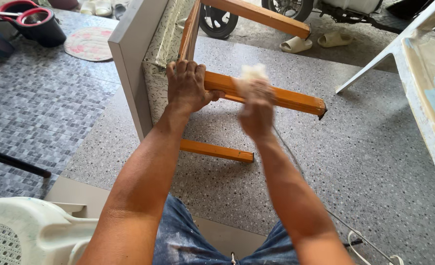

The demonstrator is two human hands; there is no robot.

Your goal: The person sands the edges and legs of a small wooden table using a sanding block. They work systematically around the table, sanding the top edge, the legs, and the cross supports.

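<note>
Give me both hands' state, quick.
Left hand: closed around the orange leg of the tipped-over table.
Right hand: blurred, closed on a pale cloth pressed to the same leg.

This looks like the porch or open front yard of a home, used as a casual work spot. The speckled terrazzo floor point(355, 162) fills the middle and right of the frame, meeting grey mosaic tiles point(36, 113) at the left. At the upper left stand a mop bucket point(37, 23) and a round floral mat point(89, 43). Along the top edge, pale slippers point(296, 45) lie on rough concrete beside the wheels of a parked motorbike point(217, 20). A white plastic chair point(26, 228) sits at the lower left, and another worn plastic piece point(423, 64) leans in at the right.
</note>
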